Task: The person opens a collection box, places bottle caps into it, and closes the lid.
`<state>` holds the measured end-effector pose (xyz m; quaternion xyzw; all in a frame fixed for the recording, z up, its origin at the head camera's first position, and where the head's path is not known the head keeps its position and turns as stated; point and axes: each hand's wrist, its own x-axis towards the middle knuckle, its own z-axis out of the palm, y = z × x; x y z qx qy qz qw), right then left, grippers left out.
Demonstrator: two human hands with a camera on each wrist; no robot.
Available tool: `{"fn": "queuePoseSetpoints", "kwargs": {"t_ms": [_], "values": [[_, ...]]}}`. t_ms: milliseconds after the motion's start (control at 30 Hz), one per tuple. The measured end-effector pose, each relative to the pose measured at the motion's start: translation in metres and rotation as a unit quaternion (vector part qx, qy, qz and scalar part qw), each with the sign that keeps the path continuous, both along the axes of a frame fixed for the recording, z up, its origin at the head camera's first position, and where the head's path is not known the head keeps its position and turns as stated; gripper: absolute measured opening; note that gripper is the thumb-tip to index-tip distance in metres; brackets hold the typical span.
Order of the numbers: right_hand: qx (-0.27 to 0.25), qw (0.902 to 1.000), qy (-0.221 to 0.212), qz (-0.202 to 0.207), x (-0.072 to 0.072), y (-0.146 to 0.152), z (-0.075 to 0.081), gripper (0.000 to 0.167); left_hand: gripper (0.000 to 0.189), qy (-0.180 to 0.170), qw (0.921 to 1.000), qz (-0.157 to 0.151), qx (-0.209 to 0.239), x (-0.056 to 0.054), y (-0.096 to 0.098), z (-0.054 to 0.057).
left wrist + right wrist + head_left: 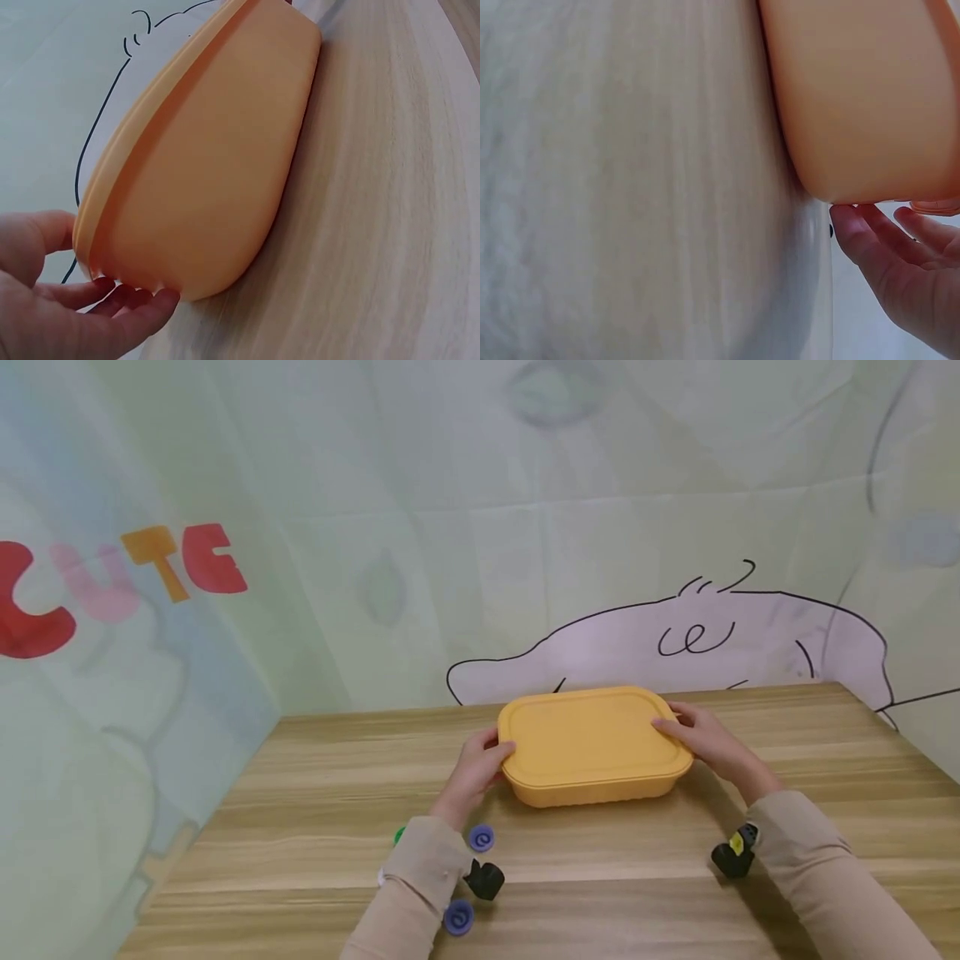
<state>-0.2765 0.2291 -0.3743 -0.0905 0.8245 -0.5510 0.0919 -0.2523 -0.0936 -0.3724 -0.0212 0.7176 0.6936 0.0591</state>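
Note:
A yellow lidded box [592,739] with rounded corners is at the back of the wooden table, its lid on. At its left end my left hand [474,770] grips it, thumb on the lid's edge and fingers below the rim. My right hand [712,745] holds the opposite end, its thumb over the lid's corner. In the left wrist view, the left fingers [142,315] curl against the box's side [202,180] under the rim. The right wrist view has the right fingertips [847,221] against the box's end wall [862,97], low down.
Two purple round pieces with spiral marks, one [482,837] farther back and one [459,917] nearer, lie by the left forearm. A green piece [400,835] is partly hidden behind that sleeve. Black wrist devices sit at both cuffs. A printed cloth [465,568] hangs behind the table [600,877].

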Motion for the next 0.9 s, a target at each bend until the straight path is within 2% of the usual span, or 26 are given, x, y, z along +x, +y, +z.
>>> {"fn": "queuePoseSetpoints", "kwargs": {"t_ms": [200,500,900], "values": [[-0.006,1.0,-0.005,0.002,0.0,0.002,-0.001,0.07,0.041,-0.001,1.0,0.003,-0.005,0.002,0.002,0.001],[-0.021,0.9995,-0.015,0.021,0.003,0.007,0.0,0.067,0.04,0.004,0.9995,-0.019,0.023,0.006,-0.001,-0.001],[-0.039,0.9983,-0.036,0.022,0.012,0.01,0.001,0.067,0.045,-0.022,0.9995,-0.024,-0.001,0.01,-0.005,0.0]]}}
